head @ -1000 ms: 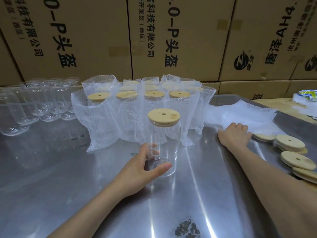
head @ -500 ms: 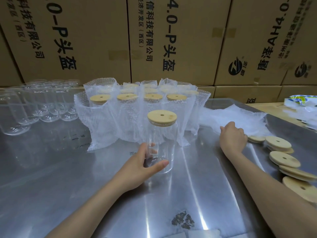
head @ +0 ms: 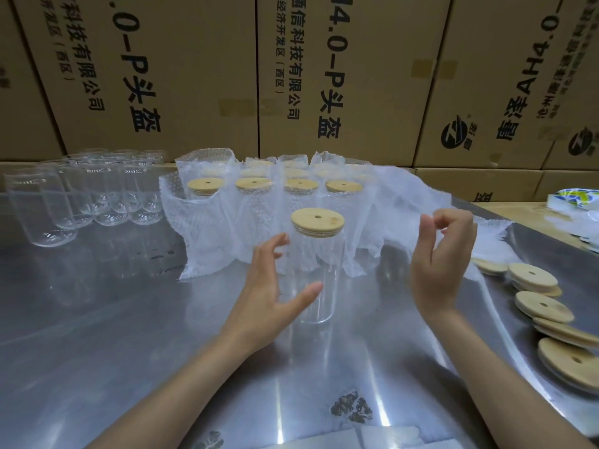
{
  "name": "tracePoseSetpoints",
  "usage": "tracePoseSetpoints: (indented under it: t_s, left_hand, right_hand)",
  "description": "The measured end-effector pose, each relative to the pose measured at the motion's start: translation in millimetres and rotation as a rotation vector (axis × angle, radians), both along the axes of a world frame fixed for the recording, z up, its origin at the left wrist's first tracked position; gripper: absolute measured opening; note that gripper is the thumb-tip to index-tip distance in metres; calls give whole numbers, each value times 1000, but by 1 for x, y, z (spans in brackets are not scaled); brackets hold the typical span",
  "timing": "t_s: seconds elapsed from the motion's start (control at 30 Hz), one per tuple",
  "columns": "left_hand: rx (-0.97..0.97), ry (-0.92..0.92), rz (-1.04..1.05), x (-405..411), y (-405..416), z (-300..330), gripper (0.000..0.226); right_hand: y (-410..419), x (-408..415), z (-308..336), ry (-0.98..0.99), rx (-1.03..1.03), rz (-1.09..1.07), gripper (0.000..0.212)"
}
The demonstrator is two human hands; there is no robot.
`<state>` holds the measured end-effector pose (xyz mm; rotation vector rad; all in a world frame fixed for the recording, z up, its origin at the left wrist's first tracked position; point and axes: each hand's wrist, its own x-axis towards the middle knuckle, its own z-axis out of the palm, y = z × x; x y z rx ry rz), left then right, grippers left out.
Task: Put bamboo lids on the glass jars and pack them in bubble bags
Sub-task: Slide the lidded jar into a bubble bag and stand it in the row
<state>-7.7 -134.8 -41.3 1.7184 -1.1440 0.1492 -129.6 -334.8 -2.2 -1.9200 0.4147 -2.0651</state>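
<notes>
The left hand (head: 269, 296) is hovering open beside the glass jar (head: 316, 273), fingers spread and curved around its left side, thumb reaching toward the lower front of the glass; whether skin is touching the glass is not clear. The right hand (head: 437, 260) is hanging in the air to the jar's right, thumb and forefinger pinching the edge of a thin bubble bag (head: 418, 202), the other fingers curled loosely. The bag is trailing back and to the right, down toward the surface (head: 129, 351).

The jar is standing upright on the shiny metal surface between the 2 hands, wearing a round bamboo lid (head: 317, 222) with a small hole in it.

Just behind it, a cluster of packed jars (head: 256, 215) is standing in bubble bags, 4 lidded tops showing in the front row and more behind them. To the left of these, a group of bare empty jars (head: 97, 196) is standing without lids.

Along the right edge of the surface, loose bamboo lids (head: 538, 306) are lying in an overlapping line. Large cardboard boxes (head: 194, 76) with printed lettering are filling the background like a wall.
</notes>
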Motion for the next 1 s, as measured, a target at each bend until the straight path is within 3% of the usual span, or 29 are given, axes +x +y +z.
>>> tracePoseSetpoints:
  t_s: [0.13, 0.27, 0.4, 0.53, 0.7, 0.87, 1.0]
  left_hand:
    - [-305, -278, 115, -6, 4, 18, 56]
    - [-545, -681, 221, -13, 10, 37, 51]
    - [-485, -896, 265, -17, 13, 44, 58]
    - [-338, -1017, 335, -15, 15, 42, 42]
    - [-306, -979, 315, -6, 26, 50, 26]
    - [-394, -684, 410, 7, 48, 69, 46]
    - [-535, -557, 531, 16, 61, 79, 36]
  right_hand:
    - [37, -2, 2, 55, -437, 104, 17]
    - [60, -1, -3, 118, -690, 141, 15]
    - [68, -3, -3, 110, -814, 170, 11]
    - [81, -1, -6, 119, -912, 258, 14]
    - [84, 2, -14, 157, -896, 261, 16]
    - [72, 2, -14, 166, -641, 244, 25]
    - [66, 9, -11, 322, -431, 251, 44]
